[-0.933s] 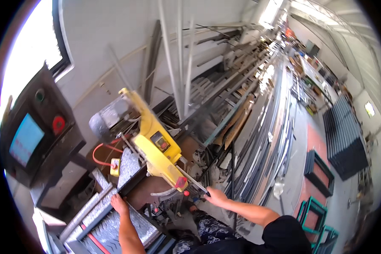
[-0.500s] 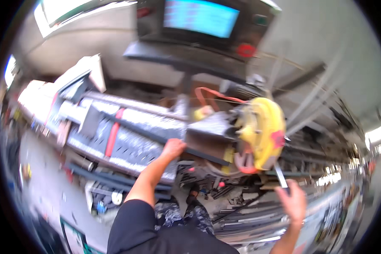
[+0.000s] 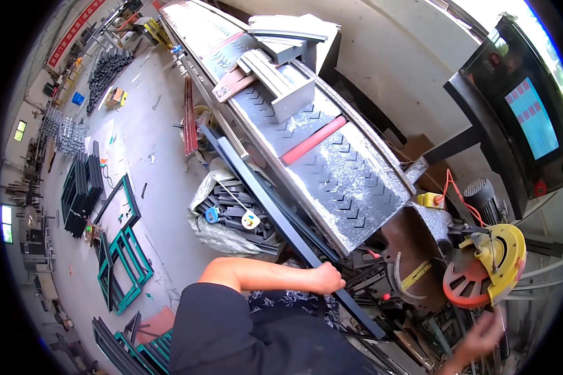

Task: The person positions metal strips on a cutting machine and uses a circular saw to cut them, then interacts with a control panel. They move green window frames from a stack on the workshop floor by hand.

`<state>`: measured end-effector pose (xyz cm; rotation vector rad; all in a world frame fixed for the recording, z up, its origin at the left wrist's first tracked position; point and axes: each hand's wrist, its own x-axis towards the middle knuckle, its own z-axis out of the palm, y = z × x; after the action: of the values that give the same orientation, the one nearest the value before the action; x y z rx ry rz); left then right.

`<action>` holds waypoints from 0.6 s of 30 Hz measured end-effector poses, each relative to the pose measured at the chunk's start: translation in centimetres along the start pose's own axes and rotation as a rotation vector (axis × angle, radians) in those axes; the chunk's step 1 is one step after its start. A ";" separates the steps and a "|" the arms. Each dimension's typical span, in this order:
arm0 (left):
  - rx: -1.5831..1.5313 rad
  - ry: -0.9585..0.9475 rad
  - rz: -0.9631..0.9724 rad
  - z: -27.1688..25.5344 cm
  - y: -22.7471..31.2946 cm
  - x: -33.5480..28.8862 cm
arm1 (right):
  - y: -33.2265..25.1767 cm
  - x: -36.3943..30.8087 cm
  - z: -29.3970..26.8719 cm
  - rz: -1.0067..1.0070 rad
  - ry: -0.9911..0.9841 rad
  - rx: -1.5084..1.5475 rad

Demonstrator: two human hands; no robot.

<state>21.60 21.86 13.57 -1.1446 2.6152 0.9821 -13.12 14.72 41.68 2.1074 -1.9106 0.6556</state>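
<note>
Currently the left hand (image 3: pixel 327 278) is closed around a long dark metal profile (image 3: pixel 275 212) lying along the saw bench (image 3: pixel 331 169). The right hand (image 3: pixel 481 337) hovers open-fingered, holding nothing, just below the yellow chop saw (image 3: pixel 491 262); a slipping profile could draw fingers toward its blade.

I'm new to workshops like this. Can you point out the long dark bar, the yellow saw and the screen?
long dark bar (image 3: pixel 266 203), head view, mid-length of the bar
yellow saw (image 3: pixel 503 256), head view, yellow blade guard
screen (image 3: pixel 540 117), head view, middle of the lit display
</note>
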 end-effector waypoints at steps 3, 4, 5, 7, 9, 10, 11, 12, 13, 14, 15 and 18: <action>0.027 0.137 -0.164 0.2 -4.7 -6.1 | -10.5 -5.9 12.0 -0.255 -0.528 0.270; 0.051 0.203 -0.182 1.3 -6.7 -8.1 | -13.1 -7.5 15.2 -0.347 -0.731 0.326; 0.054 0.271 -0.198 1.3 -8.6 -9.5 | -14.1 -10.3 18.1 -0.436 -0.712 0.297; 0.040 0.337 -0.202 0.5 -12.3 -12.0 | -16.9 -13.8 22.0 0.012 -1.220 0.587; 0.082 0.381 -0.288 2.2 -15.0 -14.7 | -20.1 -16.8 25.4 -0.370 -1.168 0.466; 0.086 0.373 -0.318 3.2 -16.5 -15.9 | -21.7 -18.0 26.8 -0.375 -1.165 0.437; 0.091 0.365 -0.348 4.2 -17.9 -17.0 | -23.3 -19.3 28.0 -0.379 -1.161 0.408; 0.115 0.380 -0.385 4.7 -18.9 -17.9 | -24.7 -20.7 29.0 -0.396 -1.075 0.439; 0.138 0.395 -0.414 5.1 -19.7 -18.3 | -25.7 -21.4 29.9 -0.385 -1.060 0.439; 0.135 0.438 -0.412 5.9 -20.7 -18.8 | -26.6 -22.4 30.7 -0.373 -1.081 0.422; 0.135 0.452 -0.417 6.6 -21.5 -18.8 | -27.3 -23.0 31.6 -0.355 -1.092 0.402; 0.122 0.482 -0.452 8.7 -23.1 -17.7 | -28.3 -24.8 32.8 -0.342 -1.060 0.330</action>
<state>48.97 26.43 1.08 -2.0215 2.4907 0.4926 19.09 25.53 5.11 3.3045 -1.7781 -0.3534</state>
